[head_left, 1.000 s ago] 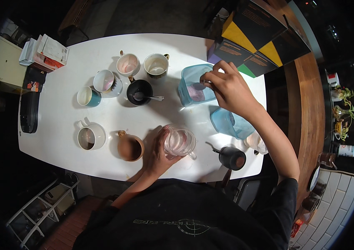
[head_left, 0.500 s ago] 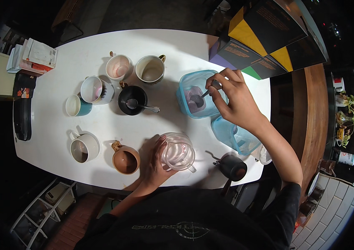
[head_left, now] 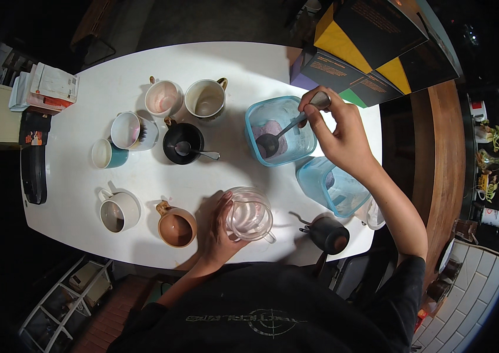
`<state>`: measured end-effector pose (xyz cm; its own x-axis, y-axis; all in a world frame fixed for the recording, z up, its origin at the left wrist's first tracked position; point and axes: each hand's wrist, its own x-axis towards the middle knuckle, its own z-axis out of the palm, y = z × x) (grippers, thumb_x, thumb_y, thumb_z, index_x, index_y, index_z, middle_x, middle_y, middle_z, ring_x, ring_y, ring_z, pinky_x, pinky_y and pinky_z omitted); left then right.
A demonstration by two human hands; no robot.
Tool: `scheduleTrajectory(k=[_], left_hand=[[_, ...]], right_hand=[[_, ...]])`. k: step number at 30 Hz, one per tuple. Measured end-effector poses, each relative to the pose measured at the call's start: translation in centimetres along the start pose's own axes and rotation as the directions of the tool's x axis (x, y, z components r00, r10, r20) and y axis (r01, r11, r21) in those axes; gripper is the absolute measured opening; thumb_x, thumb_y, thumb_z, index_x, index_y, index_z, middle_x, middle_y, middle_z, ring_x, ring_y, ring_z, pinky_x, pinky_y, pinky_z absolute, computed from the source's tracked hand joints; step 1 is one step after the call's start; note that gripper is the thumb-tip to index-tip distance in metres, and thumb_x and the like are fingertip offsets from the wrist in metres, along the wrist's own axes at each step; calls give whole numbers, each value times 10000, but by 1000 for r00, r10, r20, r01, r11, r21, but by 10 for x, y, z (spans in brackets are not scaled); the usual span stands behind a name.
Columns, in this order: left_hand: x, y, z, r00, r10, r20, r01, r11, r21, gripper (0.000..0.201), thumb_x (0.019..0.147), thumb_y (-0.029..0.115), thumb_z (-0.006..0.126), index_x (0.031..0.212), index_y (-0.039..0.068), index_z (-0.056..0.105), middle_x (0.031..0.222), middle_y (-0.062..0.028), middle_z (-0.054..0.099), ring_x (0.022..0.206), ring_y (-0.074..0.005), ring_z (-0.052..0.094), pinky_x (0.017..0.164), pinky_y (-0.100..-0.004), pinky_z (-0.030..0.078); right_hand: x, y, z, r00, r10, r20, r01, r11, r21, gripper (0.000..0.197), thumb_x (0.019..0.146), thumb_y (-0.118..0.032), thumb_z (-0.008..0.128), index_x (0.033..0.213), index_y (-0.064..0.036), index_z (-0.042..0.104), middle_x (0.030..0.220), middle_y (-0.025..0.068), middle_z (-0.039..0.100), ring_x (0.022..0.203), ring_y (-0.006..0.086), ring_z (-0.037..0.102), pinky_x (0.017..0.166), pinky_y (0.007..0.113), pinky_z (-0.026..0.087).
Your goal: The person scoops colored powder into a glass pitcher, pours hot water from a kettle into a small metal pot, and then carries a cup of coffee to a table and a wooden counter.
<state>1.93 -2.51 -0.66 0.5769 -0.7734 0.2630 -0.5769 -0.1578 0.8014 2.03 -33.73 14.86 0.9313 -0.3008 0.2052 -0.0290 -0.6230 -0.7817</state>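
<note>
My right hand (head_left: 339, 126) pinches the handle of a metal spoon (head_left: 292, 125). The spoon's dark bowl rests against pale purple powder (head_left: 270, 130) inside a light blue plastic tub (head_left: 250, 112). My left hand (head_left: 222, 234) is wrapped around the side of a clear glass jug (head_left: 251, 215) standing at the table's front, its inside faintly pinkish. A second blue tub (head_left: 343, 207) lies just under my right forearm, with some purple stuff in it. Left of the tubs, a black cup (head_left: 171, 142) holds another spoon (head_left: 208, 155).
Several mugs stand on the left half of the white table (head_left: 64, 176), among them a brown mug (head_left: 177, 228) beside my left hand. A black pot-like vessel (head_left: 328, 235) sits at the front right. Dark boxes with coloured sides (head_left: 343, 72) are stacked at the back right.
The spoon has tilted lower and its bowl has shifted left in the blue tub, showing more of its handle. My left hand stays on the jug. The whole view has shifted slightly.
</note>
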Motion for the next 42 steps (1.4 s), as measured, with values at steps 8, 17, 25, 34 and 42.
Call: scheduleTrajectory(k=[8, 17, 25, 34, 42], left_hand=[[-1, 0, 2, 1000, 1, -28, -1, 1000, -9, 1015, 653, 216, 929, 1435, 13, 314, 1452, -244, 422, 1339, -427, 444, 1121, -501, 383], [-3, -4, 4, 998, 44, -33, -43, 999, 28, 1036, 652, 231, 933, 1450, 19, 305, 1457, -236, 424, 1341, -419, 446, 1119, -495, 388], [-3, 1, 4, 999, 31, -39, -30, 999, 18, 1081, 638, 248, 939, 1461, 18, 276, 1484, -243, 399, 1373, -423, 414, 1130, -495, 381], [-7, -5, 8, 1000, 15, -24, -15, 1000, -24, 1112, 634, 220, 935, 1482, -2, 250, 1524, -246, 344, 1418, -388, 363, 1165, -462, 346], [0, 11, -5, 997, 53, -50, -48, 994, 96, 1077, 646, 277, 921, 1479, 3, 296, 1452, -209, 420, 1332, -371, 440, 1105, -466, 388]], right_hand=[[-1, 8, -12, 986, 161, -50, -155, 982, 106, 155, 1007, -124, 506, 942, -9, 587, 772, 80, 648, 775, 152, 672, 800, 329, 484], [-6, 22, -27, 940, 320, -118, -287, 930, 231, 236, 1056, -259, 489, 979, -71, 610, 791, 66, 680, 772, 113, 626, 749, 277, 437], [-14, 23, -45, 889, 432, -151, -366, 869, 332, 207, 1054, -239, 479, 1008, -76, 599, 815, 73, 692, 811, 117, 597, 758, 275, 429], [-44, 22, -66, 883, 423, -204, -254, 795, 551, 183, 1040, -222, 513, 1028, -64, 604, 844, 58, 678, 834, 98, 614, 737, 260, 413], [-90, -32, -52, 882, 414, -227, -267, 834, 482, 198, 1035, -228, 527, 1007, -45, 596, 896, 27, 591, 837, 111, 609, 767, 256, 402]])
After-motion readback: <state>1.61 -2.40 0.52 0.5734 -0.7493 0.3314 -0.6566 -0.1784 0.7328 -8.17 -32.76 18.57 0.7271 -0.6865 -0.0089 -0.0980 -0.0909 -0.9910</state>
